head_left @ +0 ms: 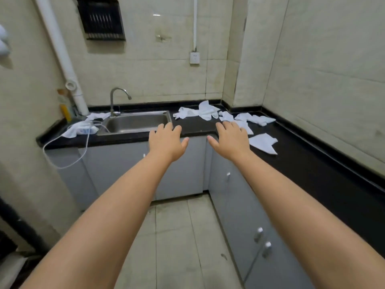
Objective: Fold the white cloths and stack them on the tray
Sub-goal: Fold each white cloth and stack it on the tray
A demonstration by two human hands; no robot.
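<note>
Two bare arms reach forward over a kitchen floor, the left hand (166, 140) and right hand (231, 139) both spread flat with fingers relaxed — neither holds anything. Crumpled white cloths (206, 112) lie scattered on the black L-shaped desk (312, 163) ahead, right of a steel sink (135, 122) — one more cloth (263, 142) lies flat just beside the right hand.

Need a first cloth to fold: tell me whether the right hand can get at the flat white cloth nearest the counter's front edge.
Probably yes. The right hand is open and holds nothing, and the flat white cloth lies just beside it on the counter with nothing between them.
</note>
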